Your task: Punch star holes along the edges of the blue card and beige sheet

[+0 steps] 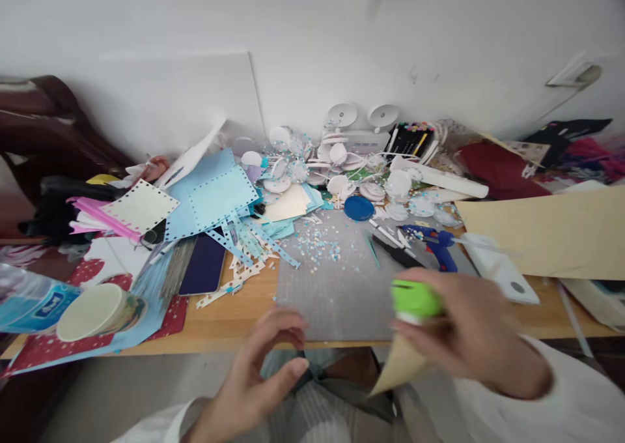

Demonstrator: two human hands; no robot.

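Observation:
My right hand [476, 332] grips a bright green craft paper punch [415, 298] above the front edge of the mat. A piece of cream paper [400, 361] hangs down from beneath the punch, partly hidden by the fingers. My left hand [266, 368] hovers at the table's front edge, holding nothing, with thumb and fingers apart. Between and beyond the hands lies the grey cutting mat [336, 300]. Small blue and white paper bits [317, 244] are scattered over it.
A blue glue gun [439, 244], a black-handled cutter [398, 253] and a blue lid [359, 208] lie farther back. To the left are punched blue sheets [224, 199], a dark blue phone-like slab [202, 265], a paper cup [92, 313] and a water bottle [36, 300]. A cream sheet [551, 231] is at right.

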